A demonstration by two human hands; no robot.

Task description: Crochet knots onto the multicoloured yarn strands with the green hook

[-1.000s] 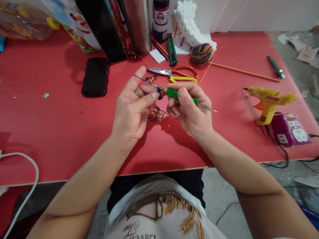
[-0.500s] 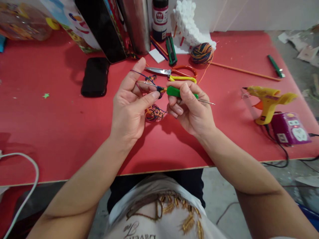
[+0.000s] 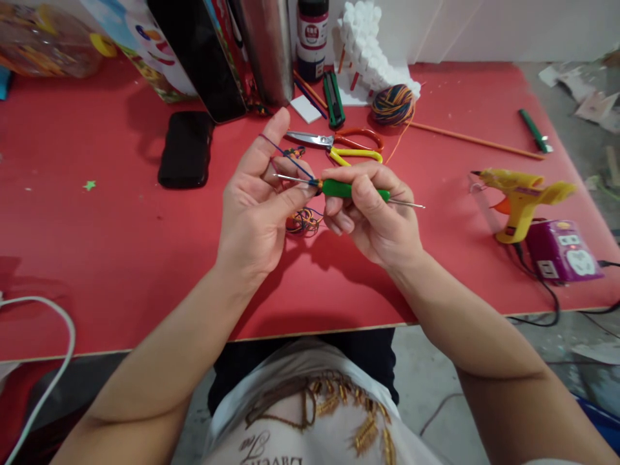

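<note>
Above the red table (image 3: 121, 258), inward of its front edge, the left hand (image 3: 254, 210) pinches small multicoloured yarn-work (image 3: 318, 185), the right hand (image 3: 382, 213) grips a green-handled metal hook (image 3: 336, 188), and slackening the dark-blue strand (image 3: 296, 165) could drop loops.

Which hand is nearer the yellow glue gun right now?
Right: the right hand, holding the green-handled hook, is left of the glue gun. The left hand, pinching yarn, is farther left.

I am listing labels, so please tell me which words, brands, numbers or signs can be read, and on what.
"Tea": on the shirt, upside down.
Second shirt word: cut off, perhaps begins "Lave".
Dark bottle label: too small to read.
Purple box and glue gun markings: too blurred.
</note>
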